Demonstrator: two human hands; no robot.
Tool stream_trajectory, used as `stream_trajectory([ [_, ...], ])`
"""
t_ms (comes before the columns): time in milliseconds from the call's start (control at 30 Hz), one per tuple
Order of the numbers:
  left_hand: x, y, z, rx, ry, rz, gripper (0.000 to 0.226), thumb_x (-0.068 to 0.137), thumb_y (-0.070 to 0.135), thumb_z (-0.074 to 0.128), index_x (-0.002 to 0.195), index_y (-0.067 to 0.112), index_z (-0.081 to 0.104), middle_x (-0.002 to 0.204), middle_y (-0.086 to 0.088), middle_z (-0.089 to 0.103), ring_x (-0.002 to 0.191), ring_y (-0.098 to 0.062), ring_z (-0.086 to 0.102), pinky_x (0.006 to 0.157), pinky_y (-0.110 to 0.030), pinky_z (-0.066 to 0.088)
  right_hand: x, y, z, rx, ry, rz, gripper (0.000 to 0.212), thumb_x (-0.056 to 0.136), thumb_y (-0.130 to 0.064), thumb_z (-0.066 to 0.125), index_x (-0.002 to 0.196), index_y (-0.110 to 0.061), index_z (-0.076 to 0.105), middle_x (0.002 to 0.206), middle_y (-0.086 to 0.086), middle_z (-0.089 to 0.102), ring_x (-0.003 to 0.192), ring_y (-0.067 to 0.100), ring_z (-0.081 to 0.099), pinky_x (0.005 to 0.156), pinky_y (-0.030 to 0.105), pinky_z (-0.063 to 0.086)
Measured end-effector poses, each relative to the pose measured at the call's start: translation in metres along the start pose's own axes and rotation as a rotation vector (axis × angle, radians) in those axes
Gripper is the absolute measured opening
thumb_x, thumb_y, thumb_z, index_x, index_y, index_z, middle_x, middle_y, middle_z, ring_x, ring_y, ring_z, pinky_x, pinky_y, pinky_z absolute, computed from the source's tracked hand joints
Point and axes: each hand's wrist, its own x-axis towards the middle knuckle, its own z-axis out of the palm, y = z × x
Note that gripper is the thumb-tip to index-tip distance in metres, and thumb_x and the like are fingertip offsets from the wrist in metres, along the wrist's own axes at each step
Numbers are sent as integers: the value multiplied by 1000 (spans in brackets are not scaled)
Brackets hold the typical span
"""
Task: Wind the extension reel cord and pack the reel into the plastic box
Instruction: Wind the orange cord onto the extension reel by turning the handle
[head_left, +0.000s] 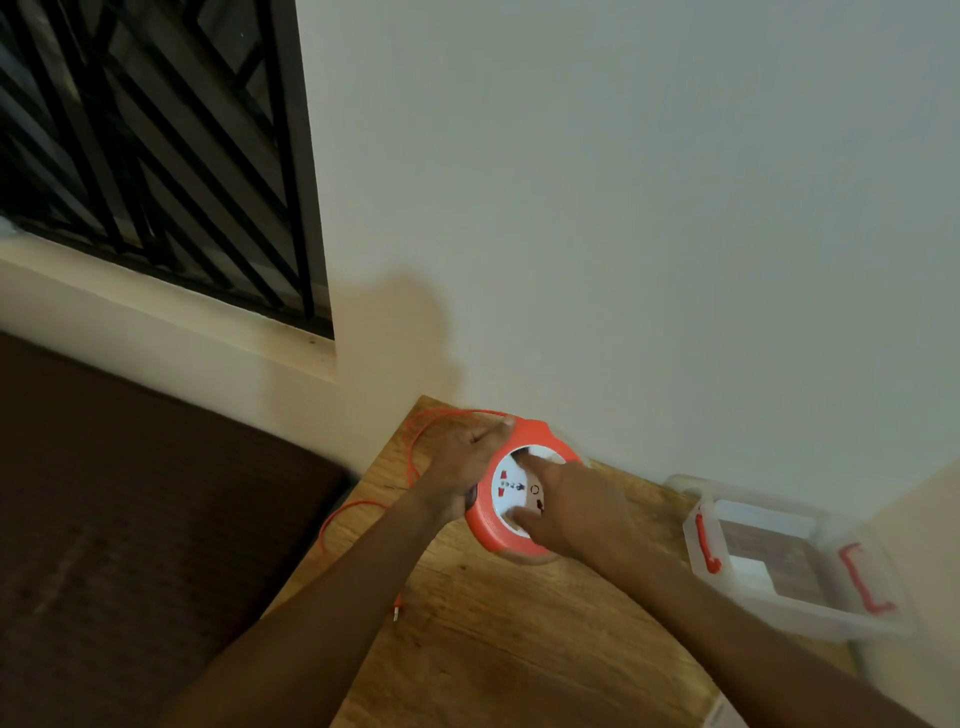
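Orange extension reel (511, 491) sits on the wooden bench (519, 649), near the wall (623, 208), tilted so its white socket face shows. Left hand (467, 467) grips the reel's left rim, fingers curled round the edge, thumb on top of the orange rim. Right hand (566, 506) rests on the white face, index finger and thumb spread and pressing on it; fingers look mostly straight, not clamped round anything. Orange cord (415, 452) runs loose from the reel's left side, loops over the bench edge left of the reel, partly unwound. Clear plastic box (789, 558) with red latches stands open right of the reel, well apart from it, against the wall. Dark window grille (156, 156) up left of the reel.
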Motion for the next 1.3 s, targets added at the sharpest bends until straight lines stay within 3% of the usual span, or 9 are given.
stream_trajectory([
  [133, 3, -7, -6, -64, 54, -31, 37, 82, 56, 78, 95, 22, 83, 99, -11, 81, 86, -30, 79, 82, -51, 64, 1, -3, 0, 386, -94, 151, 66, 91, -58, 50, 150, -37, 31, 136, -2, 60, 110, 19, 63, 83, 32, 49],
  [267, 3, -7, -13, -61, 117, -79, 25, 92, 48, 74, 88, 26, 84, 97, -11, 82, 79, -28, 80, 67, -40, 64, -14, -5, 6, -5, 54, -48, 65, 92, -47, 54, 150, -34, 30, 130, 4, 64, 104, 25, 67, 78, 39, 57],
  [400, 1, -1, -13, -9, 78, -96, 29, 93, 49, 72, 94, 22, 82, 105, -17, 81, 87, -37, 79, 79, -51, 65, -13, 3, 3, -298, 42, -396, 51, 86, -22, 71, 134, -24, 56, 143, 13, 51, 114, 32, 62, 77, 46, 60],
  [533, -3, 4, -8, 32, -2, -97, 27, 98, 41, 69, 83, 22, 82, 89, -15, 78, 76, -30, 76, 70, -41, 64, -11, 14, -5, -350, -35, -625, 50, 82, -13, 76, 127, -29, 61, 160, 8, 25, 134, 33, 43, 87, 47, 55],
  [700, -7, 3, -1, 70, -67, -147, 33, 99, 40, 68, 72, 24, 79, 74, -6, 76, 59, -19, 73, 54, -29, 59, -12, 15, -10, -410, -68, -699, 62, 76, -20, 84, 130, -36, 58, 156, 11, 32, 131, 35, 47, 92, 52, 51],
  [900, -4, 4, 1, 73, -58, -130, 33, 99, 43, 67, 75, 24, 80, 74, -3, 77, 60, -16, 74, 55, -27, 59, -13, 17, 3, -421, -44, -524, 84, 86, -30, 75, 148, -39, 18, 155, 21, 26, 133, 44, 40, 99, 53, 45],
  [1133, 5, 5, 8, 70, -33, -68, 27, 97, 40, 69, 89, 16, 79, 87, -10, 79, 70, -21, 76, 65, -35, 64, -4, 11, 9, -556, -71, -432, 80, 89, -30, 71, 151, -32, 21, 144, 24, 46, 119, 42, 56, 89, 49, 52],
  [1200, 6, 2, 10, 50, -14, -33, 29, 97, 38, 70, 81, 17, 81, 80, -9, 77, 64, -17, 74, 59, -30, 60, 2, 12, 7, -388, -57, -304, 71, 92, -41, 63, 151, -32, 25, 137, 13, 57, 112, 34, 62, 86, 44, 54],
  [1300, 8, -2, 8, -13, 46, -42, 29, 99, 39, 69, 85, 18, 83, 84, -12, 76, 67, -22, 73, 63, -33, 61, 11, 16, -2, 218, -56, 38, 55, 92, -61, 44, 142, -38, 44, 133, -1, 63, 107, 21, 65, 89, 39, 54],
])
